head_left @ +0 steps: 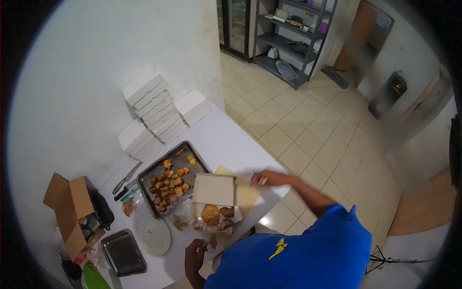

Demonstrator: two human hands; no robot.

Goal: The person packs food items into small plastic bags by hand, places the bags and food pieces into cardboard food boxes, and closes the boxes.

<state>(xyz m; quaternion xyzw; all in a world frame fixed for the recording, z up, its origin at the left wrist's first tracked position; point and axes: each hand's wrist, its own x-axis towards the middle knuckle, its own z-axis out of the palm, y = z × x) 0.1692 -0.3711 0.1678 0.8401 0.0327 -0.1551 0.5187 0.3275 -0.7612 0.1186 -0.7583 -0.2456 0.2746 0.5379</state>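
An open white cardboard box [214, 189] stands at the near table edge, lid raised, with a large golden-brown fried piece [210, 215] and smaller browned pieces inside. My left hand [194, 254] is at the box's near left corner, fingers curled; what they hold, if anything, is too small to make out. To the right of the box, my right hand [269, 178] is above yellowish paper [246, 195], its fingers closed on a small white piece. Left of the box are a clear plastic bag [184, 212] and a metal baking tray [144, 185] with many browned chunks.
Stacked white boxes [156, 103] stand against the wall. A knife [126, 179], a white plate [153, 235], a smaller dark tray [123, 253] and an open brown carton [70, 212] occupy the left side. A grey shelf unit [288, 45] stands across the tiled floor.
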